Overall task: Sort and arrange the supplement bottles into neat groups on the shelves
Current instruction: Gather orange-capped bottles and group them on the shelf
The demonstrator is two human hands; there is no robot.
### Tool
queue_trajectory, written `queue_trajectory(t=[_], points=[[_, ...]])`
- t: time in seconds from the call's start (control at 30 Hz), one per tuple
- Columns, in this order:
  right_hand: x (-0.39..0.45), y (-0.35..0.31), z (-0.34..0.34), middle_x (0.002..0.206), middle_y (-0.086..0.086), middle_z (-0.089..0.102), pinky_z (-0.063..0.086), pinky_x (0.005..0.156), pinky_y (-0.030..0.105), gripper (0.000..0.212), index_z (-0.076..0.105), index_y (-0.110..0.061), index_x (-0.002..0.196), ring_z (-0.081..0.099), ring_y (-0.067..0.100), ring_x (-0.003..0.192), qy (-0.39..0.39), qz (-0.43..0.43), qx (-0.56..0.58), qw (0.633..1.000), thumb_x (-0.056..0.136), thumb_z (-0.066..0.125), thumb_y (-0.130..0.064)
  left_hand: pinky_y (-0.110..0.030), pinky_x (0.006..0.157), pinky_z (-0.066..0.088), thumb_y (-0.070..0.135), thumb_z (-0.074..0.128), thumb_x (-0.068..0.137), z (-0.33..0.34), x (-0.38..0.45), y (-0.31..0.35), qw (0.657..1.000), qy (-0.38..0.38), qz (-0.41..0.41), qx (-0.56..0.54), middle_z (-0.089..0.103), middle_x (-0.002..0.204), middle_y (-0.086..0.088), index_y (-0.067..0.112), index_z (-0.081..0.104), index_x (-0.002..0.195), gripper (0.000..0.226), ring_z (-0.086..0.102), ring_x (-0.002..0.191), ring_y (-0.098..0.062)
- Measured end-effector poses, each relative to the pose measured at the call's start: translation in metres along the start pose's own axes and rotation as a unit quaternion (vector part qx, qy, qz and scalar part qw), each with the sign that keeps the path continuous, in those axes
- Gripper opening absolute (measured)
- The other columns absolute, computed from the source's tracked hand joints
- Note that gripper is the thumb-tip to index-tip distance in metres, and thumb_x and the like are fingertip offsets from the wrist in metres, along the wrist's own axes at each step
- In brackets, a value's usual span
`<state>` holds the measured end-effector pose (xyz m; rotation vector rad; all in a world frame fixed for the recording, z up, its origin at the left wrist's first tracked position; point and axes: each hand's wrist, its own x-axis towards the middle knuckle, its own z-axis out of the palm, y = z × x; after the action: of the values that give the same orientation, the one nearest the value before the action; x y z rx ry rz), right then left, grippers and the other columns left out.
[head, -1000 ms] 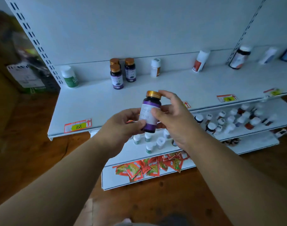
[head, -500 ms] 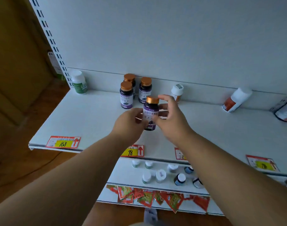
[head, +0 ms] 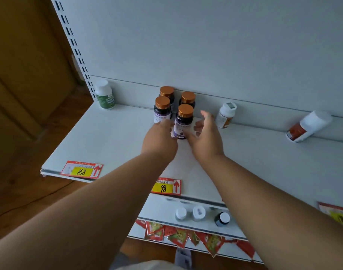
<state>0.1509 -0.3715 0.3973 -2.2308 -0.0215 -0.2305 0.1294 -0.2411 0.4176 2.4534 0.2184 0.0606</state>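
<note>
My left hand (head: 160, 137) has its fingers against the left side of the dark purple-labelled supplement bottle with the copper screw cap (head: 182, 121); whether they curl round it or only press, I cannot tell, since the knuckles hide them. My right hand (head: 204, 135) is released, fingers spread and loosely bent just beside the bottle's right side, thumb near its base. The bottle stands upright on the white metal shelf (head: 112, 137), front right in a square with three matching copper-capped purple bottles (head: 163, 109) toward the back wall.

To finish this placement well, I judge I should nudge it flush with its neighbour, label forward, then draw both hands straight back so as not to topple the group.

Both forearms reach forward and up, converging on the bottle. Further out stand a white-capped green-labelled bottle (head: 105, 95) at left, a small white bottle (head: 226, 114) at right, and a tilted white bottle with a red label (head: 308, 126) leaning on the wall.
</note>
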Motion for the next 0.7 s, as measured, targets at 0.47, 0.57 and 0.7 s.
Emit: queue_trajectory(t=[0.47, 0.57, 0.7], points=[[-0.150, -0.112, 0.059, 0.129, -0.006, 0.052, 0.044, 0.086, 0.013, 0.055, 0.042, -0.027, 0.139, 0.052, 0.003, 0.106, 0.140, 0.073, -0.019, 0.987, 0.091, 0.068, -0.024, -0.025, 0.092, 0.050, 0.018, 0.069, 0.089, -0.107, -0.067, -0.104, 0.960, -0.087, 0.263, -0.032, 0.059, 0.124, 0.004, 0.023, 0.056, 0.132, 0.045, 0.058, 0.107, -0.010], [-0.178, -0.127, 0.072, 0.128, -0.006, 0.052, 0.039, 0.081, 0.005, 0.053, 0.043, -0.027, 0.138, 0.053, 0.003, 0.106, 0.146, 0.080, -0.012, 0.986, 0.091, 0.067, -0.025, -0.032, 0.099, 0.050, 0.016, 0.069, 0.089, -0.116, -0.085, -0.123, 0.952, -0.119, 0.281, -0.032, 0.058, 0.129, 0.002, 0.022, 0.056, 0.133, 0.046, 0.057, 0.116, -0.015], [-0.214, -0.119, 0.094, 0.121, -0.005, 0.057, 0.047, 0.086, 0.015, 0.044, 0.050, -0.023, 0.131, 0.057, 0.004, 0.104, 0.154, 0.064, 0.006, 0.986, 0.091, 0.067, -0.020, -0.025, 0.095, 0.045, 0.012, 0.068, 0.089, -0.113, -0.106, -0.155, 0.943, -0.095, 0.318, -0.024, 0.061, 0.122, 0.000, 0.018, 0.060, 0.127, 0.039, 0.057, 0.112, -0.018]])
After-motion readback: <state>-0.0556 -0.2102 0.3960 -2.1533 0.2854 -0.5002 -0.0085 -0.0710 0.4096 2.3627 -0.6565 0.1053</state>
